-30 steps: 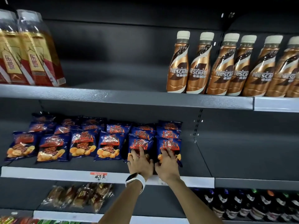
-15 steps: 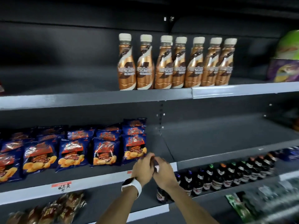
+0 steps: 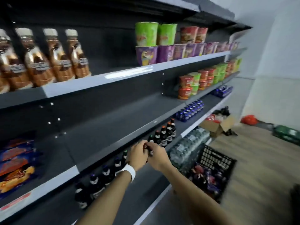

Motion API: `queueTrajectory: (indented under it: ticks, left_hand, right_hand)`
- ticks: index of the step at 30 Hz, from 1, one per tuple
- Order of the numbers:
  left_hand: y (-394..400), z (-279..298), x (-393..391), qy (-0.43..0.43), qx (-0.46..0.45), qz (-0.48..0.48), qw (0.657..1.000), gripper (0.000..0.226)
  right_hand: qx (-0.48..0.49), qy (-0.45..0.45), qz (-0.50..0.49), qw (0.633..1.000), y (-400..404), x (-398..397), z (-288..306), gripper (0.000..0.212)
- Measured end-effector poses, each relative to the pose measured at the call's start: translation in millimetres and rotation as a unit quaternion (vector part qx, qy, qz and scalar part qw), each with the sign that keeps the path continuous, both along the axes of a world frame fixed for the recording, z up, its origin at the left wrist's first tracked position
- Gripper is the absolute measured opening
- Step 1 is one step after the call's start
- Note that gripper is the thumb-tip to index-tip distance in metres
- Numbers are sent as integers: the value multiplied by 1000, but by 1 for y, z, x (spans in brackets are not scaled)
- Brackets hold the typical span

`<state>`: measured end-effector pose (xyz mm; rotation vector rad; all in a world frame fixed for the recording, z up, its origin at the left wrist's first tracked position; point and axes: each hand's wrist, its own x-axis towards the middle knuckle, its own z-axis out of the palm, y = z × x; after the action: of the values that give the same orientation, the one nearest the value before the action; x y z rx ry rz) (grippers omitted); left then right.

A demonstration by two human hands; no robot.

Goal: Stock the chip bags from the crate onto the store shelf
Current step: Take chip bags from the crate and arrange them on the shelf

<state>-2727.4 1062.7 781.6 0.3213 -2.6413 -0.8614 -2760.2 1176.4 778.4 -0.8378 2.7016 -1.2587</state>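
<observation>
Both hands, the left hand (image 3: 138, 154) and right hand (image 3: 158, 155), are touching together, empty, at the shelf (image 3: 113, 144) edge; chip bags (image 3: 209, 179) are lying below-right in the crate (image 3: 217, 158).

Black crate (image 3: 216, 157), blue chip bags (image 3: 15, 161)

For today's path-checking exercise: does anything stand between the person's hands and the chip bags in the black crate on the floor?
Nothing visible does. The left hand and right hand are together in front of the shelf edge; the crate sits lower right on the floor, its top open, chip bags showing.
</observation>
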Motion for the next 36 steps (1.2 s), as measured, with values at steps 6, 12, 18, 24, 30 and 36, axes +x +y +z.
queueTrajectory:
  ticks: [6, 12, 18, 24, 30, 36]
  left_hand:
    - [123, -2, -71, -11, 63, -66, 996, 34]
    - [222, 4, -120, -18, 80, -138, 987, 34]
    - [275, -2, -164, -32, 70, -190, 979, 31]
    - [292, -31, -225, -73, 74, -220, 970, 33]
    - [287, -67, -290, -143, 97, -235, 957, 38]
    - [284, -109, -347, -195, 115, -243, 943, 40]
  right_hand:
    - [-28, 0, -96, 995, 126, -50, -8, 40]
    - [-54, -2, -176, 983, 216, -89, -7, 36]
    - [-58, -14, -215, 975, 265, -122, -18, 34]
    - [-43, -38, -238, 969, 285, -172, -37, 34]
    - [-22, -92, -264, 960, 285, -228, -68, 32]
    - [17, -155, -285, 946, 289, -278, -104, 48]
